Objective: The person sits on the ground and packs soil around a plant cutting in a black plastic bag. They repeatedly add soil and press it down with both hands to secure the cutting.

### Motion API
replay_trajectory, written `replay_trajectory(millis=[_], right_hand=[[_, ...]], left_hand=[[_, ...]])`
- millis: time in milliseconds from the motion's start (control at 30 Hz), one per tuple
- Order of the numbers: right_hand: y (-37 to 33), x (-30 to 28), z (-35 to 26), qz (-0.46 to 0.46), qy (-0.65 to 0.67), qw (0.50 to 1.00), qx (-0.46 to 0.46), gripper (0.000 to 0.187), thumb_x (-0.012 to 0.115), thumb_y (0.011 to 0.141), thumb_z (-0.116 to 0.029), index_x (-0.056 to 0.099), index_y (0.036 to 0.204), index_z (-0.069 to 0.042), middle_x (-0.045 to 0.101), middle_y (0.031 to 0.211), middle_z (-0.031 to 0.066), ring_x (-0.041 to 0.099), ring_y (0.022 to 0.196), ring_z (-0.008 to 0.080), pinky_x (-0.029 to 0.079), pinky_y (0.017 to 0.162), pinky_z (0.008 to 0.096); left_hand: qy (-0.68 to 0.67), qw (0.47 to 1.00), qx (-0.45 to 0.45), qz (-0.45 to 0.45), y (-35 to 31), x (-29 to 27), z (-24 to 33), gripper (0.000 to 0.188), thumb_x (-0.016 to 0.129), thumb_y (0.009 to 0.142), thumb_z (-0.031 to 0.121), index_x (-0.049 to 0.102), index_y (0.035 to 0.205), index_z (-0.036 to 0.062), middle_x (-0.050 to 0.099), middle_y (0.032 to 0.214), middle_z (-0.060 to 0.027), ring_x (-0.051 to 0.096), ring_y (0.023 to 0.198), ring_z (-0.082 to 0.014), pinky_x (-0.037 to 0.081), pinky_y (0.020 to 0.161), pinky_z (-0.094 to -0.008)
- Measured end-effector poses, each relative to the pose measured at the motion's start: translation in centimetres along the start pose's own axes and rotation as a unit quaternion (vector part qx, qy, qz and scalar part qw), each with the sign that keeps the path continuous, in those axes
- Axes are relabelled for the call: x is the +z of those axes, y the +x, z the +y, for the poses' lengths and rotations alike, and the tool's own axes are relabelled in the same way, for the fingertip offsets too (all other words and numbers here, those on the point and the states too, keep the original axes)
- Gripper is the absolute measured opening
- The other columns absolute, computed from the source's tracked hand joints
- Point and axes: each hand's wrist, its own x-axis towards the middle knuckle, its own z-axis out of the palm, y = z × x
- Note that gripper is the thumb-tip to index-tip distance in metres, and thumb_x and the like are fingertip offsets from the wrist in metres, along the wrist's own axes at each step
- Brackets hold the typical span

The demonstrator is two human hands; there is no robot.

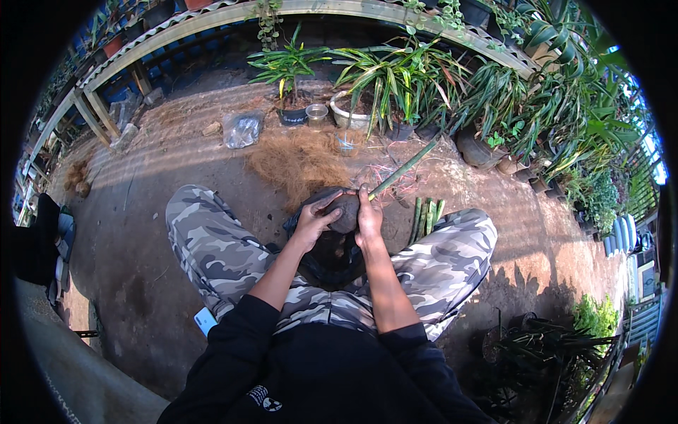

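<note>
Above my lap, a dark, rounded clump (344, 218), looking like packed soil in a dark wrap, is held between my two hands. My left hand (315, 225) grips its left side, the thumb lying across the front. On the opposite side my right hand (369, 218) presses against it with the thumb pointing up. A long green stalk (404, 168) slants up and right from beside my right fingers; where its lower end joins is hidden. Black plastic (328, 263) lies beneath, between my legs. Several cut green stalks (428, 215) rest by my right knee.
Loose brown fibre (300, 162) is spread ahead, with pink strings (399, 180) to its right. Beyond are a clear plastic bag (242, 130), a clear cup (316, 112) and a white pot (346, 113) among leafy plants. A light-blue phone (205, 320) lies by my left thigh.
</note>
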Motion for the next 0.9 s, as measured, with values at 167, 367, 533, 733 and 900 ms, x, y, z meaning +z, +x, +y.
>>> replay_trajectory(millis=[167, 367, 533, 733, 900], right_hand=[[0.0, 0.2, 0.4, -0.005, -0.031, 0.999, -0.011, 0.037, 0.061, 0.095, -0.039, 0.067, 0.096, -0.002, 0.068, 0.092, 0.0071, 0.064, 0.082, 0.016, 0.052, 0.075, 0.0303], [-0.1, 0.4, 0.5, -0.006, -0.031, 0.999, -0.016, 0.034, 0.058, 0.097, -0.037, 0.067, 0.094, -0.004, 0.067, 0.09, 0.0045, 0.062, 0.08, 0.0141, 0.051, 0.075, 0.0293], [0.0, 0.5, 0.7, -0.013, -0.056, 0.998, -0.036, 0.034, 0.057, 0.098, -0.036, 0.067, 0.092, -0.004, 0.067, 0.088, 0.0042, 0.062, 0.079, 0.0134, 0.05, 0.073, 0.0281], [0.1, 0.4, 0.9, 0.019, -0.07, 0.996, -0.058, 0.035, 0.057, 0.098, -0.036, 0.067, 0.092, -0.003, 0.067, 0.086, 0.0047, 0.062, 0.078, 0.0133, 0.05, 0.072, 0.0283], [0.2, -0.1, 0.6, 0.012, -0.06, 0.997, -0.052, 0.036, 0.057, 0.098, -0.036, 0.067, 0.093, -0.002, 0.067, 0.086, 0.005, 0.062, 0.078, 0.0133, 0.05, 0.071, 0.0285]], left_hand=[[0.171, 0.976, 0.136, -0.021, 0.1, 0.4, -0.2, 0.058, 0.079, 0.073, 0.004, 0.059, 0.127, 0.0015, 0.06, 0.128, -0.0059, 0.056, 0.117, -0.0164, 0.042, 0.102, -0.0318], [0.166, 0.974, 0.154, -0.009, 0.0, 0.5, -0.1, 0.053, 0.08, 0.073, 0.005, 0.063, 0.123, 0.0011, 0.064, 0.121, -0.0056, 0.057, 0.112, -0.0133, 0.04, 0.102, -0.0302], [0.1, 0.989, 0.108, 0.0, 0.1, 0.5, -0.1, 0.049, 0.078, 0.076, 0.005, 0.063, 0.123, 0.0012, 0.065, 0.121, -0.0049, 0.058, 0.111, -0.0128, 0.042, 0.101, -0.0291], [-0.074, 0.997, -0.019, -0.016, -0.1, 0.0, 0.8, 0.041, 0.072, 0.084, 0.012, 0.063, 0.123, 0.0039, 0.065, 0.121, -0.0037, 0.059, 0.11, -0.0128, 0.049, 0.093, -0.0304], [-0.058, 0.997, -0.052, -0.013, -0.3, 0.1, 0.6, 0.039, 0.068, 0.088, 0.014, 0.061, 0.126, 0.0052, 0.064, 0.122, -0.0037, 0.059, 0.111, -0.0133, 0.053, 0.086, -0.032]])
